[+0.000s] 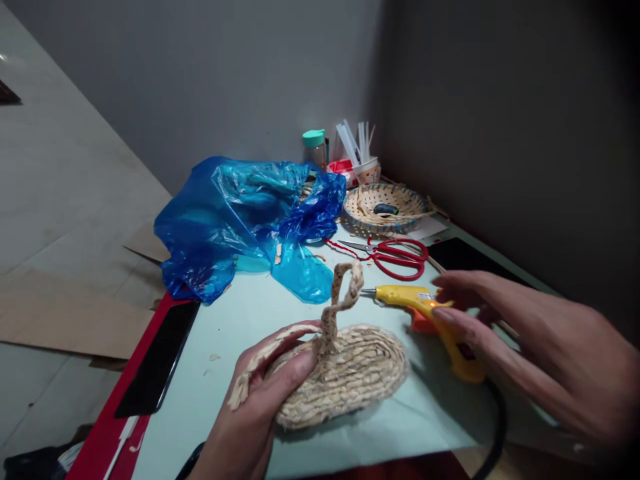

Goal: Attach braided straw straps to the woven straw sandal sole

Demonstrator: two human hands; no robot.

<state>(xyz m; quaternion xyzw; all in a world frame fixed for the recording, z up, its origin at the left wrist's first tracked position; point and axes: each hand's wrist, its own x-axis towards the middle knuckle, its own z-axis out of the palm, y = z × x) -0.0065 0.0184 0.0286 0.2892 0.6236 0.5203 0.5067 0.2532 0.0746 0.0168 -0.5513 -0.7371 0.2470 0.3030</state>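
Observation:
My left hand point(270, 393) grips the near-left edge of a thick oval coil of braided straw rope point(365, 367), with the thumb on top. A loose braided end point(350, 287) rises from the coil in a loop, and a frayed strand lies across the back of the fingers. My right hand point(540, 347) is at a yellow hot glue gun point(405, 295) with an orange trigger. Its thumb and fingers are spread on either side of the gun's rear, not closed round it. The gun lies on the table, nozzle toward the coil, a black cord at its handle.
Red-handled scissors point(400, 259) lie behind the glue gun. Farther back are a shallow woven basket point(420, 200) with a thread spool, a tub of glue sticks point(367, 172) and a green-lidded jar point(314, 147). A blue plastic bag point(235, 213) and a dark phone point(157, 360) are on the left.

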